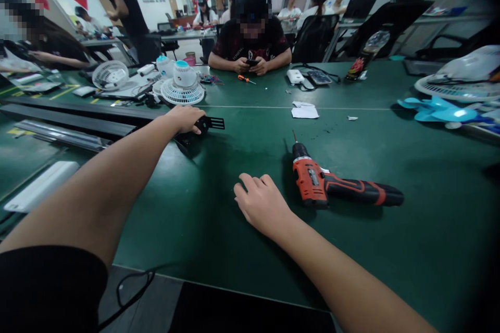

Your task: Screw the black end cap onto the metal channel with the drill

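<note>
Reaching across the dark green table with both bare hands.
The left hand lies on the black slotted plastic part at left-centre of the table, fingers curled over its end. The right hand rests palm-down with fingers loosely together, just beside the orange-and-black cordless drill, not touching it.

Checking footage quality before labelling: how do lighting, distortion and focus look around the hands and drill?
Head view: even ceiling light, soft shadows beside drill and right hand; wide-angle stretch on left forearm; right corners darken; left hand on the black bracket sharp, far people softer.
</note>
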Demonstrator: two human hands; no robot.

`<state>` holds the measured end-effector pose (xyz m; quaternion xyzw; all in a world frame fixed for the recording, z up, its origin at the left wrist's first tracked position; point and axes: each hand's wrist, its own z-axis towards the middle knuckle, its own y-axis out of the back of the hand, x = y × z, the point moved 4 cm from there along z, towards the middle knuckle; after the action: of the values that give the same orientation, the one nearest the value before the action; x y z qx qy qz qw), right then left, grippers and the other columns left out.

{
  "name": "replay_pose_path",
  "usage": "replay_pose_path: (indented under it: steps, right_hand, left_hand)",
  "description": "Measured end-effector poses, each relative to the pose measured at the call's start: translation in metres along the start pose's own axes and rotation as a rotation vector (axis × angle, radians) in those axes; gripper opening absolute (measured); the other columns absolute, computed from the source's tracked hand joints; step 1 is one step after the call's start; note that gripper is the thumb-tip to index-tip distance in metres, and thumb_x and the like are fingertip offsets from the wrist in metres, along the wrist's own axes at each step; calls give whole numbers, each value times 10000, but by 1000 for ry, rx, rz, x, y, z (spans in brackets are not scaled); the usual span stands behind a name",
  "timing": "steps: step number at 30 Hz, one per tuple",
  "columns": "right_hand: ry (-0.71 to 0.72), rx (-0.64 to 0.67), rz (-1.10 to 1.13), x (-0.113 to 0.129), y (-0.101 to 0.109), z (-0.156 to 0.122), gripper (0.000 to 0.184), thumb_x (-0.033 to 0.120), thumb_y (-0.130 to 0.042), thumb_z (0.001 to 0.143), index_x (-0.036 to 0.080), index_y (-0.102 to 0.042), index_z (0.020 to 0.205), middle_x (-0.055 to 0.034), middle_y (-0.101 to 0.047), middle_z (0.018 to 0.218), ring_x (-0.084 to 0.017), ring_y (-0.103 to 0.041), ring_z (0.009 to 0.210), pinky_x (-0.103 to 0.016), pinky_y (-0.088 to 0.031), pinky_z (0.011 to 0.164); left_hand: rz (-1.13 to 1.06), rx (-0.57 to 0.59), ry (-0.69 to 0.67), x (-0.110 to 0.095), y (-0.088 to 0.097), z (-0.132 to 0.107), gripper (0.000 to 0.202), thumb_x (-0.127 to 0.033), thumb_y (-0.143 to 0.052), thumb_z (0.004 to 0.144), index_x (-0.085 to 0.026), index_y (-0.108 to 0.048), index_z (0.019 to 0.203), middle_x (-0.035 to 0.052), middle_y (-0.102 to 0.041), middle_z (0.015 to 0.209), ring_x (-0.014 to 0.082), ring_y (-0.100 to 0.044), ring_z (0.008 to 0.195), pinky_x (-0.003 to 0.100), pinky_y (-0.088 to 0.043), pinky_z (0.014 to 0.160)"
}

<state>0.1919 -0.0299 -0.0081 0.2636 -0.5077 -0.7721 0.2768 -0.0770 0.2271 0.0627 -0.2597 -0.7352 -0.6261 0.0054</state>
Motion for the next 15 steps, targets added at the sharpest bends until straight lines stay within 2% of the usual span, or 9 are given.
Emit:
replay_pose_path:
  steps: [5, 8, 15]
  right_hand:
    - [-26, 70, 13, 1, -3, 3, 208, 103, -724, 1081, 129, -874, 1222, -229, -847, 1293, -261, -765, 861, -402, -403, 810]
    - [-24, 94, 27, 1, -5, 4, 222, 99, -717, 1085, 123, -874, 1240, -236, -842, 1278, -268, -767, 874, -400, -417, 803]
    - [-23, 113, 48, 3, -12, 9, 219, 98, -715, 1098, 101, -868, 1255, -232, -842, 1212, -271, -773, 866, -387, -480, 780]
  left_hand:
    - [31, -12, -4, -1, 1, -1, 698, -478, -799, 1048, -291, -654, 1704, 162, -714, 1731, 399, -632, 1593, 532, -504, 1256]
    - [55, -17, 8, -3, 3, -2, 690, -481, -799, 1058, -284, -653, 1703, 165, -708, 1741, 406, -617, 1604, 565, -482, 1272]
    - [90, -32, -6, -10, 11, -10, 593, -470, -818, 1088, -256, -703, 1629, 175, -720, 1726, 411, -594, 1622, 561, -451, 1262]
